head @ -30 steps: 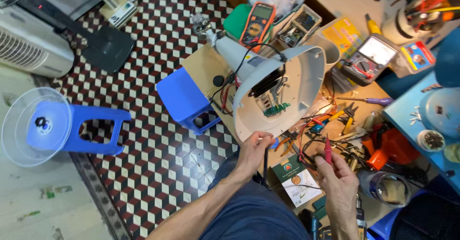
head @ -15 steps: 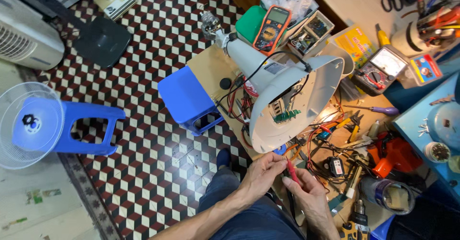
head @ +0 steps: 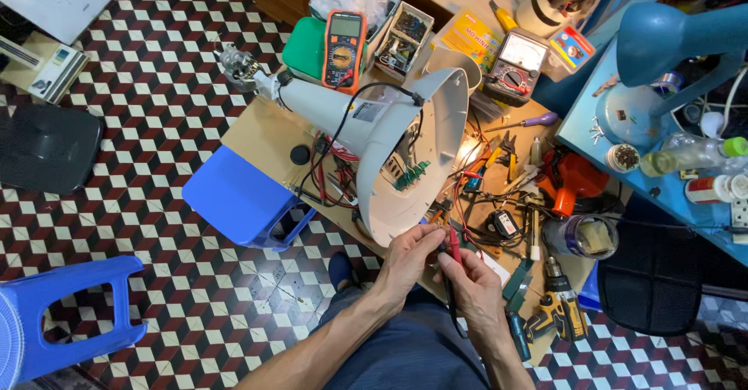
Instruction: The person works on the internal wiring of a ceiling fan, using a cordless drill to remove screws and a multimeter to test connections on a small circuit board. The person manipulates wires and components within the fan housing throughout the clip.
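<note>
My left hand point(head: 407, 259) and my right hand point(head: 469, 282) meet at the near edge of a low wooden table point(head: 265, 137). My right hand pinches a red meter probe point(head: 453, 243), and a black lead runs down from it. My left hand's fingers close on something small and dark beside the probe tip. Just above them lies a white fan base point(head: 389, 137) on its side, open underside toward me, with a green circuit board point(head: 411, 175) and wires inside. An orange multimeter point(head: 344, 38) lies at the back.
Pliers, a screwdriver point(head: 520, 123), an analog meter point(head: 517, 56), an orange tool point(head: 567, 183) and a cordless drill point(head: 558, 312) crowd the table's right side. A blue stool point(head: 234, 199) stands left of the table, another blue stool point(head: 66, 312) at the lower left. A blue desk lamp point(head: 662, 43) stands on the right.
My hands came together at the table's near edge; a second ago my right hand was lower and apart. The view has shifted toward the table and fan base.
</note>
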